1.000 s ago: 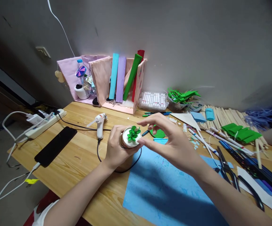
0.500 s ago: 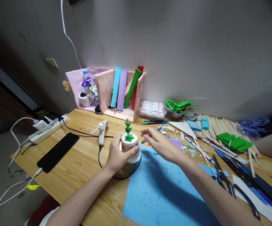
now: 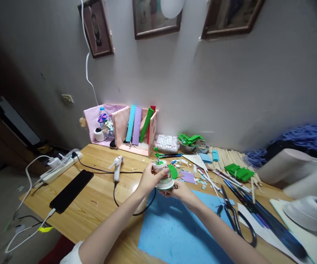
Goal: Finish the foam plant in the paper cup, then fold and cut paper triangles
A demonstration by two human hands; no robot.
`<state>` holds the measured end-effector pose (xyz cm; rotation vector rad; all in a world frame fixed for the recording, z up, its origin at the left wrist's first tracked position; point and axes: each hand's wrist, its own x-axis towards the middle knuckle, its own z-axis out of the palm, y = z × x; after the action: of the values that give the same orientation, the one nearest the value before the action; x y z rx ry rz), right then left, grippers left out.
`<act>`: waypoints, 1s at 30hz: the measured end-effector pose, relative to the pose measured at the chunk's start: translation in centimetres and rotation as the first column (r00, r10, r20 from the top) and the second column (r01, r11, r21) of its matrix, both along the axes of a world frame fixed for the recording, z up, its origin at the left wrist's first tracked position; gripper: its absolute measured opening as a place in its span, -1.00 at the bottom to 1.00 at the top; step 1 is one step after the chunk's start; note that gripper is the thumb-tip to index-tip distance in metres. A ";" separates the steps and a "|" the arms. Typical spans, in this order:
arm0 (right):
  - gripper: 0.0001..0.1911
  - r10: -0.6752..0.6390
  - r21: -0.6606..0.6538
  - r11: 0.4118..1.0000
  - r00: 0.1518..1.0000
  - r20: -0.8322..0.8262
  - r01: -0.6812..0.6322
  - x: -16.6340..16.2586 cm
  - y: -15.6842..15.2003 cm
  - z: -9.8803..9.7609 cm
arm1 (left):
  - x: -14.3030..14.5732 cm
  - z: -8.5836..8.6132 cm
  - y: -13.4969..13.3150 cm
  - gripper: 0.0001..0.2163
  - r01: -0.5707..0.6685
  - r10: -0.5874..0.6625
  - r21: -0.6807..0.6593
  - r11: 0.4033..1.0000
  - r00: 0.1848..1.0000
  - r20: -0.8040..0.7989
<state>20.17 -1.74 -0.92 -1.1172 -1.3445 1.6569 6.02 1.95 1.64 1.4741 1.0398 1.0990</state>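
Both hands hold a small white pot (image 3: 159, 167) with a printed side and a green paper plant (image 3: 158, 156) standing in its top. My left hand (image 3: 149, 179) is wrapped round the pot's upper part, thumb across the front. My right hand (image 3: 179, 189) grips low at the wide white base (image 3: 166, 184), its fingers partly hidden beneath. The pot tilts slightly above the edge of a blue sheet (image 3: 183, 227). A rounded green piece (image 3: 172, 171) shows just right of the pot; I cannot tell whether it is attached.
A glue gun (image 3: 117, 168) with a looping black cord stands left of the hands. Nearby lie a phone (image 3: 72, 190) and a power strip (image 3: 62, 168). Scissors (image 3: 231, 211), markers (image 3: 167, 142) and paper scraps (image 3: 202, 181) are to the right. A pink box (image 3: 117, 128) stands against the wall.
My right hand, earlier hovering apart with loose fingers, now grips the pot's base. The pot has been lifted and tilted by both hands. The head view has turned upward, showing framed pictures.
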 end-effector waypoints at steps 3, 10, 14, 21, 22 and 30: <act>-0.64 -0.134 0.001 0.991 0.991 -0.002 0.134 2.9 -1.6 0.4 | 2.2 0.6 -0.3 -0.58 0.114 -0.113 0.020 0.993 0.992 -0.048; -0.55 -0.516 0.073 0.857 0.852 0.093 0.511 10.9 -5.0 -0.8 | 3.7 0.7 -2.5 -0.68 0.284 -0.274 0.035 0.958 0.945 -0.177; -0.51 -0.580 0.085 0.814 0.809 0.091 0.574 12.6 -6.6 -2.9 | 1.6 -0.3 -3.4 -0.67 0.324 -0.317 -0.022 0.946 0.907 -0.278; -0.63 -0.544 0.115 0.837 0.836 0.071 0.535 11.0 -8.1 -3.4 | 1.1 2.4 -3.8 -0.72 0.059 0.068 0.311 0.949 0.922 -0.381; -0.65 -0.534 0.118 0.843 0.842 0.071 0.524 10.7 -8.1 -3.3 | 1.6 3.0 -3.7 -0.69 0.046 0.086 0.352 0.935 0.933 -0.350; -0.70 -0.459 0.126 0.885 0.886 0.065 0.449 9.7 -8.4 -3.7 | 5.9 2.3 -1.6 -0.70 0.320 -0.300 0.128 0.939 0.942 -0.151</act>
<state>29.91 -10.17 -4.64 -1.3372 -1.1024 1.1885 11.90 0.34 3.91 1.7819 0.7870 0.8788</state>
